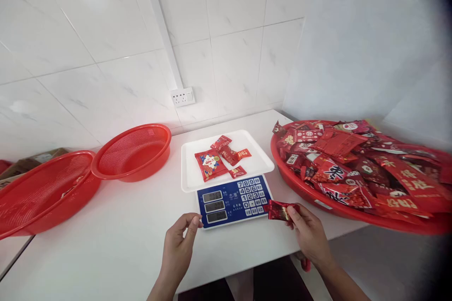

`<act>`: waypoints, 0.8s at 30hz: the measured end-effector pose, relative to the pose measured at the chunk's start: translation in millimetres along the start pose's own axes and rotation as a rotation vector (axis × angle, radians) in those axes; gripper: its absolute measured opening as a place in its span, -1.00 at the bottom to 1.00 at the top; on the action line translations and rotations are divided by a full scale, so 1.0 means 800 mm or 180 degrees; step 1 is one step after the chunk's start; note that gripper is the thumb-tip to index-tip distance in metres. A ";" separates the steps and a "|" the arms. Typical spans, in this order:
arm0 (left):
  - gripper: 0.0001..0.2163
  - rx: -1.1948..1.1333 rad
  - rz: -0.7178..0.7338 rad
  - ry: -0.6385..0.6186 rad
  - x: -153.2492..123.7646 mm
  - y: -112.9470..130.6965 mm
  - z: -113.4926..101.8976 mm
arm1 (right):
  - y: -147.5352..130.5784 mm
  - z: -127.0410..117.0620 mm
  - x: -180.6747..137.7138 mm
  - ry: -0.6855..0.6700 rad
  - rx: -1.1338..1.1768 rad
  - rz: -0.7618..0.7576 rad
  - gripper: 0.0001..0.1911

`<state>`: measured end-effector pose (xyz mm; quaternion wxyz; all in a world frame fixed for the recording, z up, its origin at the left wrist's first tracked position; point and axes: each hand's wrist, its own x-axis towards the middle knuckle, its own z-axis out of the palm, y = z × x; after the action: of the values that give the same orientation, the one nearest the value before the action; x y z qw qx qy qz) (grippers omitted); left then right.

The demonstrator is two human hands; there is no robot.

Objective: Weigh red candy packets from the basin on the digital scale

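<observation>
Being pinched in the right hand (312,233), at four o'clock of the scale (233,202), is a red packet (278,210), probably light and slick, best held by one end. At seven o'clock, the left hand (179,243) is curled; any hold cannot be told.

The right hand (310,233) is holding a small red packet (278,210) beside the keypad (252,196) of a blue scale (233,204); the left hand (179,241) is curling near the scale's left corner. Other packets (211,165) are lying on the white tray (254,164), and red baskets (134,175) are flanking it.
</observation>
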<state>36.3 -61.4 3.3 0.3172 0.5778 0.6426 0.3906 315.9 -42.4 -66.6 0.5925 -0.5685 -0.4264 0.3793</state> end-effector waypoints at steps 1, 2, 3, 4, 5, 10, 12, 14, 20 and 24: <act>-0.67 0.0008 -0.0017 -0.0018 0.000 0.000 0.000 | -0.001 0.000 0.000 0.0008 0.0011 -0.0008 -0.54; -0.67 0.0012 -0.0034 -0.0039 0.000 -0.001 0.001 | -0.001 0.000 0.000 0.0006 0.0005 -0.0012 -0.54; -0.67 0.0009 -0.0048 -0.0054 0.001 -0.001 0.001 | -0.003 0.001 0.000 0.0006 -0.0012 -0.0019 -0.54; -0.66 -0.0001 -0.0063 -0.0063 0.001 -0.002 0.001 | -0.004 0.001 0.000 0.0001 -0.0037 -0.0026 -0.53; -0.66 -0.0019 -0.0071 -0.0075 0.002 -0.002 0.001 | -0.005 0.001 0.000 -0.0002 -0.0062 -0.0033 -0.53; -0.67 -0.0094 -0.0083 -0.0088 0.003 -0.003 0.001 | -0.005 0.000 -0.001 -0.0012 -0.0091 -0.0024 -0.54; -0.67 -0.0093 -0.0075 -0.0098 0.003 -0.002 0.002 | -0.003 0.000 -0.001 0.0010 -0.0139 -0.0013 -0.55; -0.68 -0.0088 -0.0066 -0.0093 0.003 0.000 0.002 | -0.002 0.000 -0.001 0.0050 -0.0175 -0.0013 -0.57; -0.69 -0.0127 0.0027 0.0055 0.002 0.005 0.000 | -0.010 0.003 -0.001 0.0150 -0.0177 -0.0014 -0.61; -0.69 -0.0082 0.0038 -0.0010 0.003 0.003 -0.001 | -0.030 -0.005 -0.011 0.0059 -0.0757 -0.0290 -0.65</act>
<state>36.2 -58.7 5.8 0.3233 0.5782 0.6335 0.3998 315.7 -53.7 -43.7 0.5414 -0.6183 -0.4883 0.2935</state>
